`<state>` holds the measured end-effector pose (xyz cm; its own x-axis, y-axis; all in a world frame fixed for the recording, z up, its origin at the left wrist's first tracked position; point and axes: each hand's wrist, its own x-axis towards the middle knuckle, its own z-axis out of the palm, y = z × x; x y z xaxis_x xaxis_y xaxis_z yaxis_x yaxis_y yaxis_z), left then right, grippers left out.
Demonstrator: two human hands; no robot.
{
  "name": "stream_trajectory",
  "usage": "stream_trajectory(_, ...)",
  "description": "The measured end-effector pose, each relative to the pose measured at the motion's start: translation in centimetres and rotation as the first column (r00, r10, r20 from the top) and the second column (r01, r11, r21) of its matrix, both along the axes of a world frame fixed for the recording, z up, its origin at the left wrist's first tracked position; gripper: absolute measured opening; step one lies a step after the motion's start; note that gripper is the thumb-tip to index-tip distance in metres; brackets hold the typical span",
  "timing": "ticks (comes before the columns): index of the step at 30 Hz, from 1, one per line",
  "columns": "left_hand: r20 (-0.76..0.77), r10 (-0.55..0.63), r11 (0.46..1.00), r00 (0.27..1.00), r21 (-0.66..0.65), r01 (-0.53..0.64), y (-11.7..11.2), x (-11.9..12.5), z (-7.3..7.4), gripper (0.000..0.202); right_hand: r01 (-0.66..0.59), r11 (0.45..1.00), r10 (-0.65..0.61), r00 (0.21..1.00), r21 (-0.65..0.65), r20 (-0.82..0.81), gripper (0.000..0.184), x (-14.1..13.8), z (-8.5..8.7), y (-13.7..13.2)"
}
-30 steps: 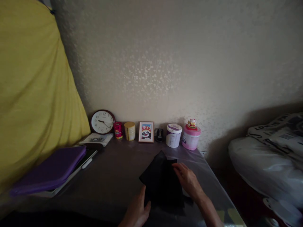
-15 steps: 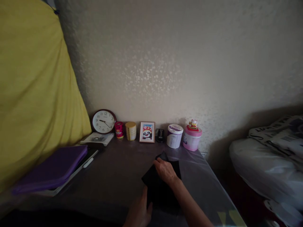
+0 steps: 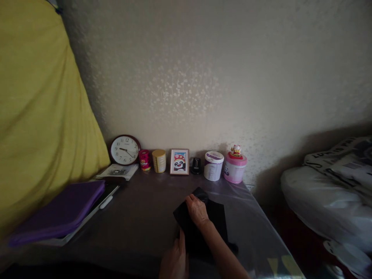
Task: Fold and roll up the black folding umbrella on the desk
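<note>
A dark, floppy black cloth piece (image 3: 216,217) lies on the table in front of me, with angular corners and a small dark lump at its lower right. Whether it is a bag or a flat cloth I cannot tell. On its upper part my right hand (image 3: 197,209) has its fingers curled over a fold. My left hand (image 3: 174,259) grips the lower left edge, thumb side up. Its fingertips are partly hidden against the dark material. The right forearm crosses over the lower part of the cloth.
Along the wall stand a clock (image 3: 125,150), a red can (image 3: 144,160), a yellow-lidded tin (image 3: 159,161), a panda picture (image 3: 179,162), a small black object (image 3: 196,166), a white tub (image 3: 213,166) and a pink tub (image 3: 235,169). A purple folder (image 3: 64,209) lies left on the table (image 3: 139,217).
The black cloth has spread a little to the right, and a dark lump shows at its lower right. Both hands remain on it; the left moved slightly right. The view shifted slightly.
</note>
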<state>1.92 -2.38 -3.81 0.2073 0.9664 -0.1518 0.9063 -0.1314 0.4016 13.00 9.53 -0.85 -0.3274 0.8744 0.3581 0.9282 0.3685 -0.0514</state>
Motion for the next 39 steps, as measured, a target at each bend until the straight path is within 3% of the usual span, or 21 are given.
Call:
stream_trajectory(8,0.096,0.063,0.998,0.993,0.021,-0.065,-0.2,-0.5,0.6,0.062,0.005,1.000,-0.005,1.000,0.007,0.019,0.019,0.0,-0.9,-0.1)
stream_trajectory(13,0.124,-0.129,0.992,0.984,0.033,0.126,0.2,-0.9,0.8,0.081,0.000,1.000,0.000,1.000,-0.006,0.004,0.020,-0.1,-1.0,0.1)
stream_trajectory(17,0.013,-0.131,0.991,0.991,-0.034,0.131,0.5,-0.6,0.6,0.075,-0.012,1.000,0.012,0.999,0.000,-0.037,0.021,0.0,-0.7,-0.1)
stream_trajectory(23,-0.010,-0.090,0.995,0.996,-0.042,0.090,0.5,0.0,0.0,0.077,-0.230,0.972,0.236,0.940,0.050,-0.247,0.023,1.0,-0.9,-3.7)
stream_trajectory(27,-0.030,-0.065,0.996,0.997,-0.069,0.063,0.6,0.2,0.2,0.077,-0.338,0.940,0.339,0.896,0.055,-0.287,0.024,1.7,-1.8,-5.6)
stream_trajectory(30,-0.015,-0.053,0.995,0.998,-0.080,0.051,0.6,0.2,0.6,0.080,-0.324,0.945,0.326,0.905,0.052,-0.275,0.022,2.1,-2.4,-4.8)
stream_trajectory(39,0.026,-0.037,0.994,0.999,-0.105,0.040,0.7,0.1,1.0,0.083,-0.217,0.976,0.218,0.964,0.021,-0.153,0.027,3.5,-2.6,1.5)
